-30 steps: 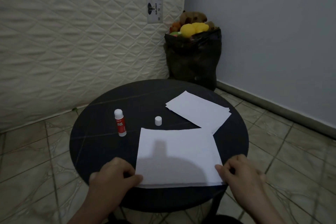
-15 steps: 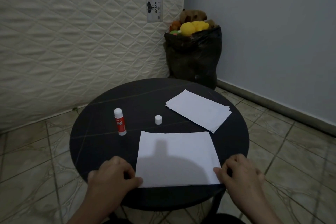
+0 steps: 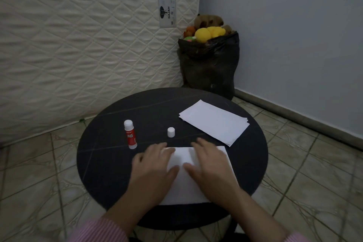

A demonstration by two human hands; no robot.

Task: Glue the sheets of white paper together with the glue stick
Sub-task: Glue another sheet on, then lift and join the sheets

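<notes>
A white sheet of paper [image 3: 183, 188] lies at the near edge of the round black table [image 3: 102, 151]. My left hand [image 3: 155, 167] and my right hand [image 3: 210, 165] both lie flat on it, fingers spread, palms down. A red and white glue stick [image 3: 130, 136] stands upright to the left of the hands. Its small white cap [image 3: 171, 132] stands apart, just beyond my fingertips. A small stack of white sheets [image 3: 214, 122] lies at the far right of the table.
A black bag [image 3: 210, 65] full of soft toys stands in the corner behind the table. A quilted mattress [image 3: 78, 45] leans against the wall at the left. Tiled floor surrounds the table.
Both hands have moved from the sheet's near corners forward onto the middle of the sheet and now lie flat on it. The glue stick, cap and stack have not moved.
</notes>
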